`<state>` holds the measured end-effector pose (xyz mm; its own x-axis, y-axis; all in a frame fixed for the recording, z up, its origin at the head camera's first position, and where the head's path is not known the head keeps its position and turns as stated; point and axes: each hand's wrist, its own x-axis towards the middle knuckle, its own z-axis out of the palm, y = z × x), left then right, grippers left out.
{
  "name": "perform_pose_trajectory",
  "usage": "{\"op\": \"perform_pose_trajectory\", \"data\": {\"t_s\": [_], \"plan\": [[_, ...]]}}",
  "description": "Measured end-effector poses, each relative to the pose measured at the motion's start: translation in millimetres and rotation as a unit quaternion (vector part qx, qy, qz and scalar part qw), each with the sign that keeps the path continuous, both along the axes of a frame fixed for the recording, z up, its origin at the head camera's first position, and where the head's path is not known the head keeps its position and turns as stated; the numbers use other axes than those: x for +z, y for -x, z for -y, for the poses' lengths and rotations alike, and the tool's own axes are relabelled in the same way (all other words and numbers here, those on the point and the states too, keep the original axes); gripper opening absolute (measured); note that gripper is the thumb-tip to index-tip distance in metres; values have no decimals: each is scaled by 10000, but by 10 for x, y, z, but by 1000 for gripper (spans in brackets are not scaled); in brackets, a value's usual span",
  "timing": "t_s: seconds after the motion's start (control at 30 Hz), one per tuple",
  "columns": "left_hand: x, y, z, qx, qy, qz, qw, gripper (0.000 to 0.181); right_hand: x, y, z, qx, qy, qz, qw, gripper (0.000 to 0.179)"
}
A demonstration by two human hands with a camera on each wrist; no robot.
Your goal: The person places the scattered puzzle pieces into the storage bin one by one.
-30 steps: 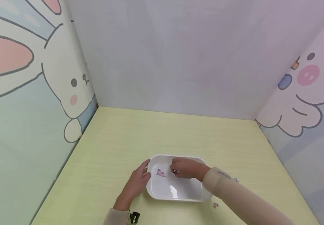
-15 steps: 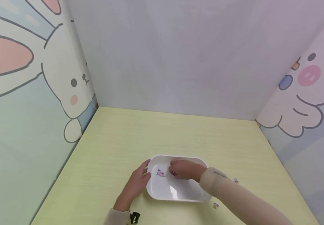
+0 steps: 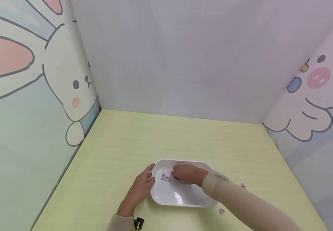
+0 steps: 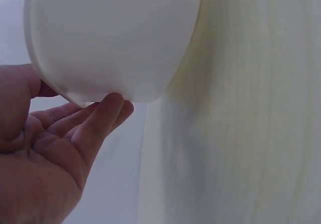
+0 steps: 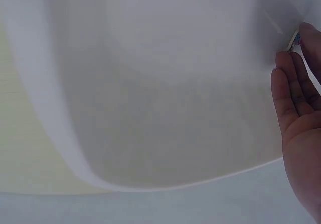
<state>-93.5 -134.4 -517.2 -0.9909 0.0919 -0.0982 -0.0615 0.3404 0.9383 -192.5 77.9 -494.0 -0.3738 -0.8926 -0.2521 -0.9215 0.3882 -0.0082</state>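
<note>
A white tray (image 3: 189,196) stands on the table in the head view. My left hand (image 3: 141,184) holds its left end; in the left wrist view, fingers (image 4: 108,114) press the outer wall while the thumb goes behind the rim. Inside the tray, my right hand (image 3: 188,174) pinches a small printed puzzle piece (image 5: 297,38) between thumb and fingertips, low over the tray floor. Most of that piece is hidden by the fingers. Just left of it, a larger pink-and-purple puzzle piece (image 3: 165,177) lies flat on the tray floor.
Two small puzzle pieces lie on the pale yellow table (image 3: 126,141) to the right of the tray, a far piece (image 3: 242,185) and a near piece (image 3: 222,211). My right forearm passes between them and the tray. Walls with cartoon animals surround the table.
My right hand has shifted slightly left with the small puzzle piece, closer to the pink one. My left hand and the tray have stayed in place.
</note>
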Motion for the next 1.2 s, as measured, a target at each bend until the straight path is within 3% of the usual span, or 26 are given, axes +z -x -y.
{"op": "perform_pose_trajectory", "data": {"t_s": [0.33, 1.2], "plan": [[-20, 12, -2, -8, 69, -7, 10000, 52, -76, 33, 16, -36, 68, -70, 9999, 20], [-20, 19, 1, 5, 111, 9, 9999, 52, -15, 35, 19, -187, 77, 311, 9993, 16]]}}
